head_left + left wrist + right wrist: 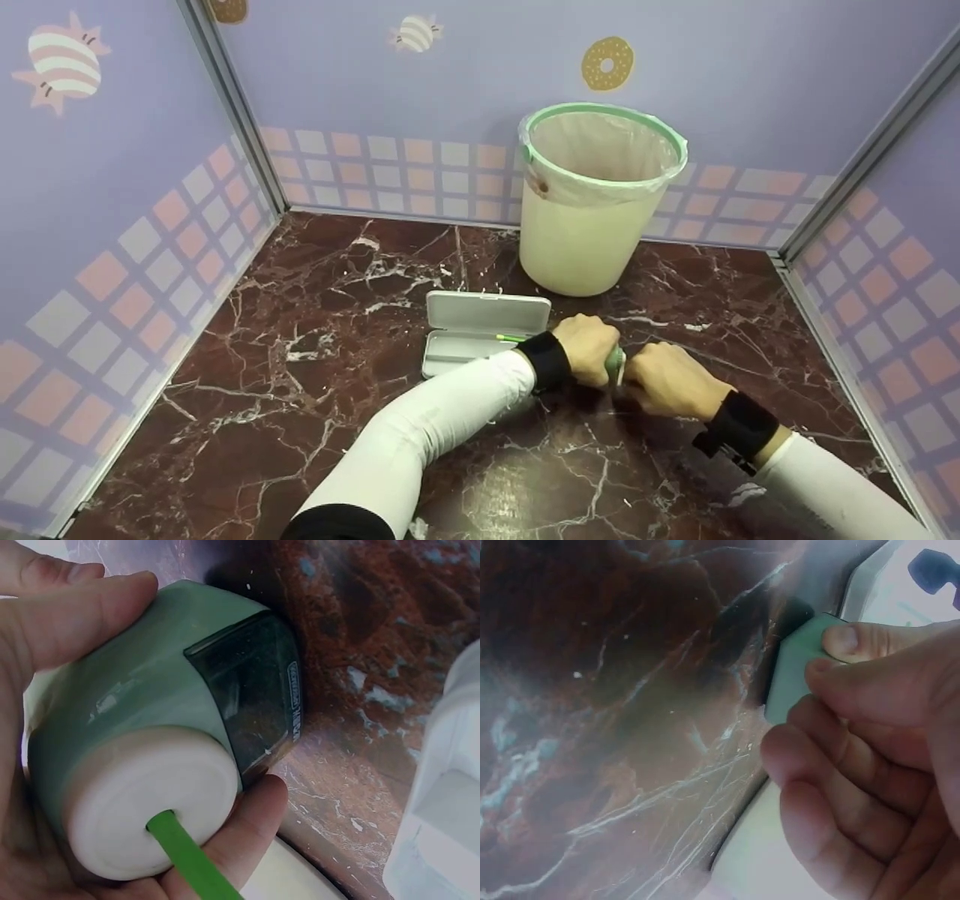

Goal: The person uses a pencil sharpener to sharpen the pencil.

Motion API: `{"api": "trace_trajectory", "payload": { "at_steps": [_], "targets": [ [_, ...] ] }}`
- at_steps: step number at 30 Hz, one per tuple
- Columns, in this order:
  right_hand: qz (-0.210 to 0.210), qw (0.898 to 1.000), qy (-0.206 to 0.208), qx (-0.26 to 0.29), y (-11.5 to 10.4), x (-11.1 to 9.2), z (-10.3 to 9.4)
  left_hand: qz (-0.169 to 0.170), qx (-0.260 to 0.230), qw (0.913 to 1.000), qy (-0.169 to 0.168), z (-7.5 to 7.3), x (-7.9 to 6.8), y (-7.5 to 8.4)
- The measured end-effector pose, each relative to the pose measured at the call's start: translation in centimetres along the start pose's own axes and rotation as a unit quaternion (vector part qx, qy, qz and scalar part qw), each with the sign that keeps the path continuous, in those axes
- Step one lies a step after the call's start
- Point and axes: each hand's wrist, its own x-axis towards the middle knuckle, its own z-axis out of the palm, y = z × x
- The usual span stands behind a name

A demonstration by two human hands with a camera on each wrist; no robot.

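Observation:
My left hand (pixel 587 349) grips a green pencil sharpener (pixel 135 682), its fingers wrapped round the body. A dark see-through window (pixel 251 690) is on one side, and a green pencil (pixel 191 859) sticks out of the hole in its pale round face. In the head view, a thin green stick (pixel 510 339), likely this pencil, shows left of my left wrist. At the opposite side of the sharpener, my right hand (pixel 675 381) has its fingers curled, with thumb and forefinger pinching a part of it that they hide.
An open white pencil case (pixel 457 349) lies left of the hands, lid raised. Behind stands a cream bin (pixel 585 232) with a green rim and a plastic liner. Printed panels (pixel 450 97) wall in the dark red marbled tabletop (pixel 247 420), which carries small white specks.

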Motion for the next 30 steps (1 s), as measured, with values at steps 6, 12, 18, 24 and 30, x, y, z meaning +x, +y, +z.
{"api": "trace_trajectory", "payload": {
  "at_steps": [6,12,18,24,30],
  "targets": [
    [-0.002,1.0,0.012,-0.006,-0.3,0.2,-1.6,-0.003,0.0,1.0,0.0,-0.2,0.2,0.1],
    [-0.002,1.0,0.017,-0.02,-0.3,0.6,-3.0,-0.003,0.001,1.0,-0.002,-0.4,0.0,0.0],
    [0.008,1.0,0.008,-0.027,-0.2,0.5,-3.3,0.001,0.003,1.0,-0.004,0.1,0.0,0.1],
    [0.012,0.999,0.014,-0.047,-0.1,0.7,-3.6,0.005,0.009,0.9999,-0.002,0.1,0.2,0.1],
    [0.028,0.997,0.019,-0.062,0.0,1.0,-4.1,0.011,0.014,0.9998,-0.009,-0.1,0.0,-0.1]
  ]
}}
